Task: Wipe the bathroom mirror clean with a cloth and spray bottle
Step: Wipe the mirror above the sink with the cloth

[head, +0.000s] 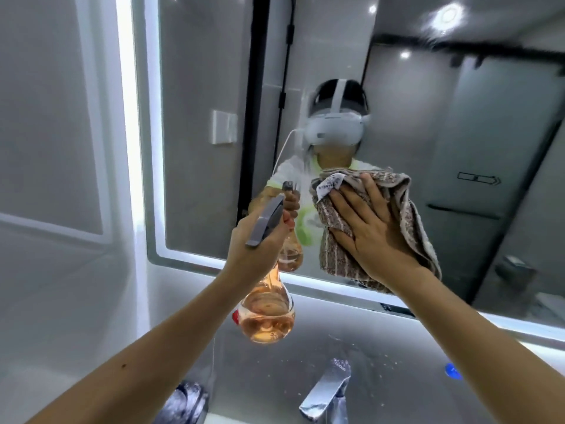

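The bathroom mirror (428, 133) fills the wall ahead, framed by a lit white strip. My right hand (371, 228) lies flat, fingers spread, pressing a brown striped cloth (334, 255) with a white label against the lower middle of the glass. My left hand (255, 246) grips the neck of a spray bottle (267, 313) with a grey trigger head and a clear bulb of orange liquid. The nozzle points toward the glass just left of the cloth. The bottle hangs in front of the mirror's lower edge.
A chrome tap (328, 393) stands below on the grey wet ledge (397, 377). A second shiny fixture (186, 402) sits at the bottom left. White tiled wall (55, 148) lies left of the mirror. A person in a headset, a wall switch and a dark-framed door show in reflection.
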The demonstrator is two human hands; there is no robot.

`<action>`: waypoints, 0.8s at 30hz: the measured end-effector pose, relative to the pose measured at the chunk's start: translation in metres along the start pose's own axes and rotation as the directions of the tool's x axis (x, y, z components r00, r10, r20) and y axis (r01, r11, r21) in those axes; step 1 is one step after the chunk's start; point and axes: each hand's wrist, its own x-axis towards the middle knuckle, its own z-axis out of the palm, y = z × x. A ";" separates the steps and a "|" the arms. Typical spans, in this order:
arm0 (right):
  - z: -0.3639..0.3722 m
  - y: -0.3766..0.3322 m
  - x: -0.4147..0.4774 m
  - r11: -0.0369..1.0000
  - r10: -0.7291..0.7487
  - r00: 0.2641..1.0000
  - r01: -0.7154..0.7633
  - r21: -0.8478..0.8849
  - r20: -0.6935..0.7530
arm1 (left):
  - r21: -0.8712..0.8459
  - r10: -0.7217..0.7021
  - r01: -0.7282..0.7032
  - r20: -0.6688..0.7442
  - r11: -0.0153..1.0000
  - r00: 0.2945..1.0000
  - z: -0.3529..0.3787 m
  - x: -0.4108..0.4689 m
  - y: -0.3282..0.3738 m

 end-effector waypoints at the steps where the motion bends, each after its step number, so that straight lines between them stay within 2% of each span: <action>1: -0.003 0.006 -0.008 0.999 0.022 1.000 -0.022 -0.025 0.021 | 0.011 0.001 -0.001 -0.003 1.000 1.000 0.005 -0.001 -0.001; 7: -0.012 0.031 -0.042 0.976 0.194 0.974 -0.181 -0.119 0.114 | 0.052 -0.022 0.022 -0.017 0.998 1.000 0.026 -0.003 -0.005; 13: -0.009 0.032 -0.043 0.978 0.174 0.981 -0.161 -0.133 0.086 | 0.095 -0.022 0.021 0.015 0.995 1.000 0.038 -0.010 -0.004; 17: -0.007 0.030 -0.042 0.976 0.181 0.980 -0.169 -0.137 0.080 | 0.182 0.004 -0.007 0.022 0.983 1.000 0.043 -0.013 -0.002; 21: -0.008 0.030 -0.043 0.975 0.161 0.986 -0.150 -0.165 0.054 | 0.092 -0.045 0.045 -0.010 0.995 0.999 0.044 -0.013 0.000; 24: -0.007 0.030 -0.042 0.977 0.162 0.986 -0.154 -0.149 0.044 | 0.098 -0.046 0.044 0.023 0.994 0.999 0.044 -0.015 -0.001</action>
